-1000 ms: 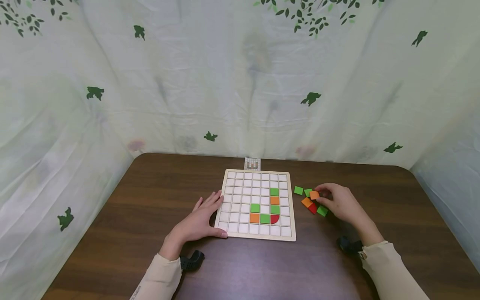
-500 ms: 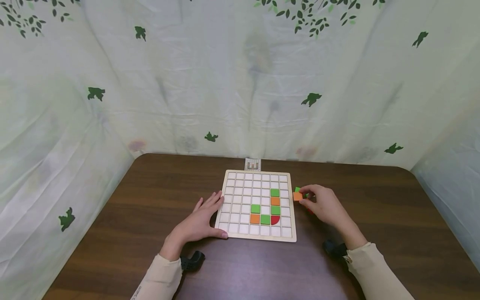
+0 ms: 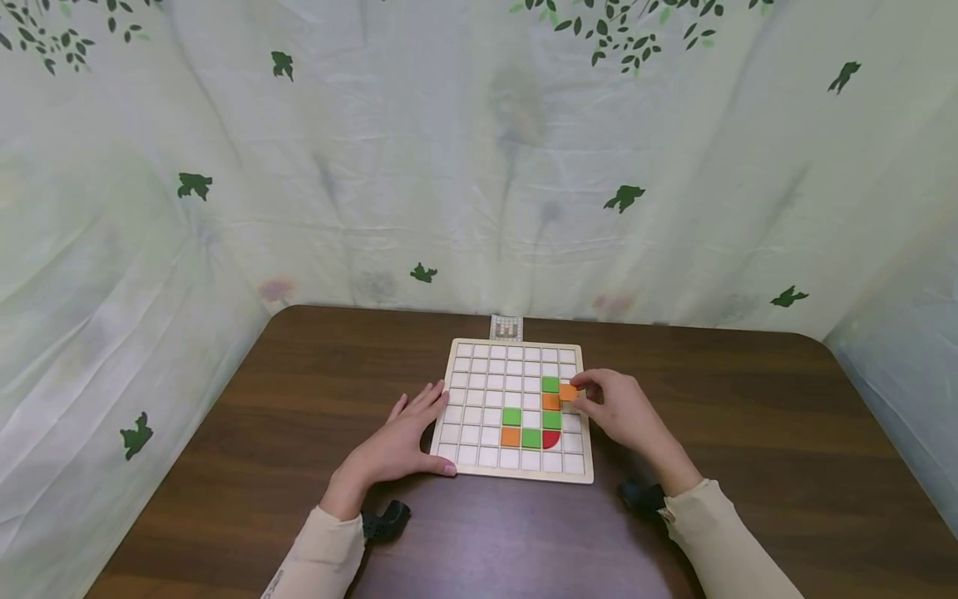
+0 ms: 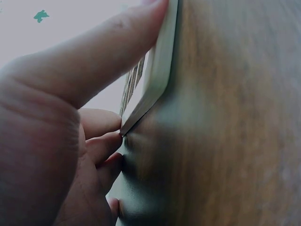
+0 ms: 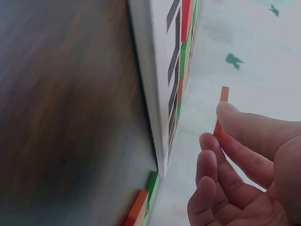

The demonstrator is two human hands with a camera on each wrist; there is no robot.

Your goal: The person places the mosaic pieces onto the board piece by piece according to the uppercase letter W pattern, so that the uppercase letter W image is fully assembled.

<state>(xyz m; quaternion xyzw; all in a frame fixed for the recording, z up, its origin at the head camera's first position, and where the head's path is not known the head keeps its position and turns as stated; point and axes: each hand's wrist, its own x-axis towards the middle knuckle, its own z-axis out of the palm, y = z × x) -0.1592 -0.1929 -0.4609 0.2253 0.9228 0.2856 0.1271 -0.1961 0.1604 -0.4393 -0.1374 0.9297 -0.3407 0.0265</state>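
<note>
In the head view a wooden grid board (image 3: pixel 487 391) of white squares lies on the table, with green and orange square tiles and a red quarter-round tile (image 3: pixel 550 438) set in its right half. My left hand (image 3: pixel 400 438) rests at the board's front left corner, thumb along the front edge, fairly straight fingers against the left side. Between thumb and fingertips, my right hand (image 3: pixel 623 410) pinches an orange square tile (image 3: pixel 569 392) over the board's right columns. In the right wrist view, this orange tile (image 5: pixel 224 95) is seen edge-on, raised off the board's face (image 5: pixel 173 28).
A small printed card (image 3: pixel 506 328) lies behind the board's back edge. Beside the board, loose green (image 5: pixel 151 186) and orange (image 5: pixel 137 207) tiles lie on the brown table (image 3: pixel 359 349); the right hand hides them in the head view. A patterned cloth (image 3: pixel 419 166) hangs behind.
My right hand has carried the orange tile leftward from the loose pile, across the board's right edge, to above its right columns. The left hand stays in place at the board's corner.
</note>
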